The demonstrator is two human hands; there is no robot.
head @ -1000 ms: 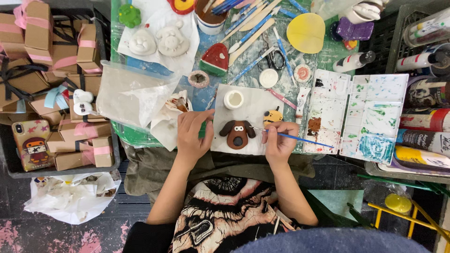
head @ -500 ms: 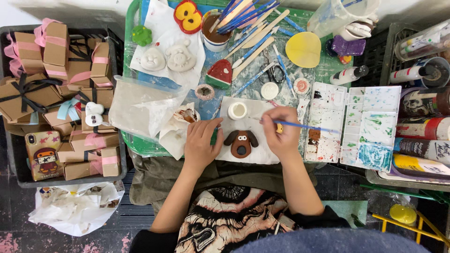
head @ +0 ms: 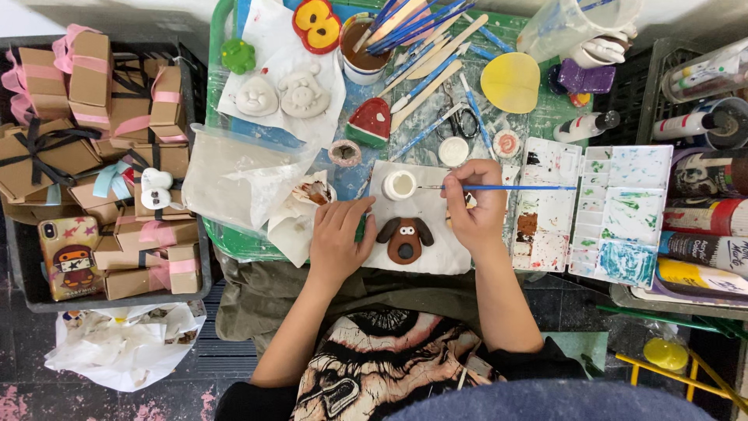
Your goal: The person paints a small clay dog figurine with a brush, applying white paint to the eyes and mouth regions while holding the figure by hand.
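I am pinching a thin blue paintbrush (head: 499, 187) in my right hand (head: 475, 210), thumb and first fingers pressed together around its shaft near the bristle end. Its long axis is lying almost level, running out to the right of my fingers over the paint palette (head: 596, 214), while the tip is pointing left, just short of the small white paint pot (head: 400, 185). That pot is sitting just left of my right fingertips, so the brush is already lined up with it along its own length.

The brown dog-face figure (head: 405, 238) is lying below and to the left of my right fingers, between my two hands, on the white paper sheet (head: 432, 261). My left hand (head: 339, 238) is resting palm down on the left edge of that sheet, fingers loosely together and slightly curled, holding nothing that I can make out; its fingertips are just beside the figure's left ear, apart from it as far as I can tell.

My right hand is nearer the pot, and it is the one carrying the brush. The figure is lying about equally close to both hands.
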